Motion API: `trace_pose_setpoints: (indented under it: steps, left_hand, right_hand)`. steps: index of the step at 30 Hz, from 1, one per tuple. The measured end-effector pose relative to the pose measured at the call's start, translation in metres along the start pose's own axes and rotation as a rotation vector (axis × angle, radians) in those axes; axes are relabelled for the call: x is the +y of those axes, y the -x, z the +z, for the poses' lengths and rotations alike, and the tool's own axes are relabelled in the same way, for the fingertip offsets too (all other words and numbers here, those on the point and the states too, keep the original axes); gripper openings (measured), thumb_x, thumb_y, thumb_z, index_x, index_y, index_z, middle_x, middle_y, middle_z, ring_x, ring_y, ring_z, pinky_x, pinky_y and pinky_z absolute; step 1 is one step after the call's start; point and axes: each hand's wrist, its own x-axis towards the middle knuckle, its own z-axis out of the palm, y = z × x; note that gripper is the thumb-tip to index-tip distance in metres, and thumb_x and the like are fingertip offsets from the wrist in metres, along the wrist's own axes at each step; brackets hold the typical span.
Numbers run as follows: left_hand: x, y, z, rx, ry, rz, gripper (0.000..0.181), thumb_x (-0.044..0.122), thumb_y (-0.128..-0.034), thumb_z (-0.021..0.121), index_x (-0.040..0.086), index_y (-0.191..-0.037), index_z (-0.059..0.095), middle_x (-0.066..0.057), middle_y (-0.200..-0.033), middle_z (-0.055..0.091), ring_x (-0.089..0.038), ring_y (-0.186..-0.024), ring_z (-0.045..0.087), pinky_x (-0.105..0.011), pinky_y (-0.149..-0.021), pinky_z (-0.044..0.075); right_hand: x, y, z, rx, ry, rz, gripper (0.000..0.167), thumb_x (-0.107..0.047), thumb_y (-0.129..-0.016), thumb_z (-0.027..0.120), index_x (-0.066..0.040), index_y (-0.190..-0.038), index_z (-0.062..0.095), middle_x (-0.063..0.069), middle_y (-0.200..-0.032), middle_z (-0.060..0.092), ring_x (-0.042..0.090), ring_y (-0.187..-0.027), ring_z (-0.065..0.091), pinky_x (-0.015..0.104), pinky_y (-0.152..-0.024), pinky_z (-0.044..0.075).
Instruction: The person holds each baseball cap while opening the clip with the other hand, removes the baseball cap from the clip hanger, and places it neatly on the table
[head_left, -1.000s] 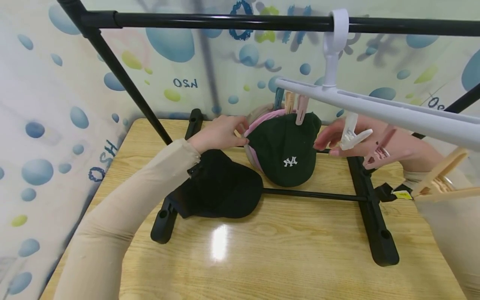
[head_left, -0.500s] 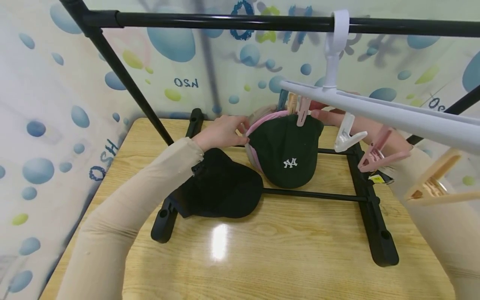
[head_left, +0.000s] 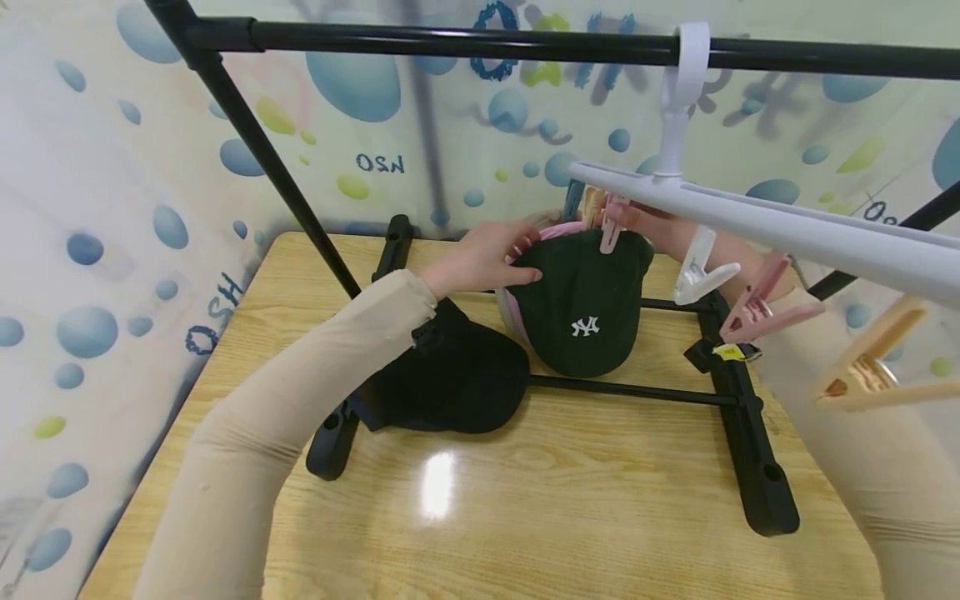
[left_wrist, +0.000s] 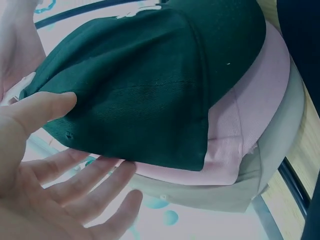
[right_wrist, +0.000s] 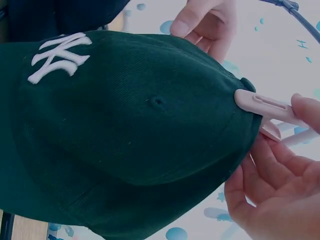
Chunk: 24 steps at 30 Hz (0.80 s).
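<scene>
So the dark green cap [head_left: 585,287] sits a bit right of centre in the head view, below the left end of a white hanger [head_left: 750,217], with its white logo facing the camera. The right hand [right_wrist: 280,187] has its fingers pinching a pale pink clip [head_left: 611,237], and you can see in the right wrist view that the clip's tip is on the cap's edge. The left hand [head_left: 480,257] is pretty loose: thumb resting on the green cloth, the other fingers spread along the edge, so not really clenched on anything.

Tucked behind the green one are a pink cap [left_wrist: 265,95] and then a greyish-beige cap [left_wrist: 285,120], brims fanned out toward the right of the left wrist view. Up by the hanger's left end there's a teal clip [head_left: 572,198] and a peach clip [head_left: 592,204], just left of the pale pink one.

A black cap [head_left: 450,375] lies left of centre on the wood-look worktop [head_left: 525,500], partly under the left sleeve. The hanger hooks over a black rail [head_left: 465,40] across the top of the frame, and a white clip [head_left: 697,271] and a tan clip [head_left: 870,375] dangle over on the right side.
</scene>
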Motion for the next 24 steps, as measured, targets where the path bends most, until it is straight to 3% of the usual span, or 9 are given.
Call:
trace_pose_setpoints:
  steps: [4, 10, 14, 17, 21, 24]
  left_hand:
    - [0.002, -0.002, 0.002, 0.012, 0.002, 0.037, 0.042, 0.022, -0.0887, 0.069, 0.000, -0.122, 0.055, -0.018, -0.117, 0.063, -0.027, -0.107, 0.059, -0.037, -0.090, 0.045]
    - [0.009, -0.006, 0.004, 0.002, 0.038, 0.089, 0.046, 0.025, -0.0900, 0.069, 0.000, -0.126, 0.055, -0.015, -0.118, 0.062, -0.025, -0.104, 0.058, -0.035, -0.090, 0.045]
    - [0.015, -0.011, 0.006, 0.000, 0.002, 0.107, 0.050, 0.024, -0.0913, 0.067, 0.001, -0.133, 0.053, -0.014, -0.126, 0.057, -0.024, -0.112, 0.054, -0.033, -0.096, 0.041]
    - [0.018, -0.014, 0.008, 0.012, -0.049, 0.117, 0.056, 0.022, -0.0917, 0.066, 0.000, -0.140, 0.047, -0.015, -0.133, 0.053, -0.027, -0.117, 0.050, -0.033, -0.099, 0.038]
    - [0.022, -0.016, 0.008, 0.012, -0.116, 0.108, 0.059, 0.020, -0.0922, 0.065, -0.001, -0.143, 0.043, -0.013, -0.139, 0.051, -0.027, -0.125, 0.046, -0.032, -0.102, 0.035]
    - [0.024, -0.016, 0.007, -0.010, -0.137, 0.088, 0.055, 0.019, -0.0926, 0.065, 0.000, -0.140, 0.046, -0.012, -0.138, 0.052, -0.027, -0.125, 0.047, -0.032, -0.102, 0.036]
  right_hand:
    - [0.006, -0.001, -0.002, -0.020, -0.094, -0.050, 0.028, -0.036, -0.088, 0.069, -0.009, -0.096, 0.067, -0.006, -0.086, 0.068, 0.006, -0.084, 0.063, 0.022, -0.084, 0.043]
    - [0.003, 0.002, -0.003, -0.020, -0.030, -0.041, 0.019, -0.015, -0.098, 0.058, 0.000, -0.109, 0.064, -0.002, -0.095, 0.068, 0.012, -0.093, 0.061, 0.025, -0.089, 0.041]
    - [0.001, -0.002, -0.002, -0.031, -0.034, -0.094, 0.019, -0.002, -0.097, 0.054, 0.010, -0.111, 0.060, 0.003, -0.097, 0.068, 0.016, -0.094, 0.061, 0.025, -0.090, 0.042]
    - [0.000, -0.005, -0.003, -0.056, -0.051, -0.145, 0.018, -0.001, -0.096, 0.056, 0.010, -0.108, 0.063, 0.005, -0.097, 0.070, 0.016, -0.094, 0.063, 0.024, -0.089, 0.044]
    - [0.003, -0.013, -0.006, -0.188, -0.163, -0.247, 0.016, -0.011, -0.095, 0.061, 0.003, -0.101, 0.067, 0.006, -0.095, 0.069, 0.015, -0.091, 0.064, 0.024, -0.086, 0.044]
    - [0.006, -0.019, -0.009, -0.311, -0.276, -0.265, 0.016, -0.022, -0.094, 0.064, -0.008, -0.100, 0.070, 0.002, -0.097, 0.069, 0.011, -0.092, 0.064, 0.023, -0.086, 0.043]
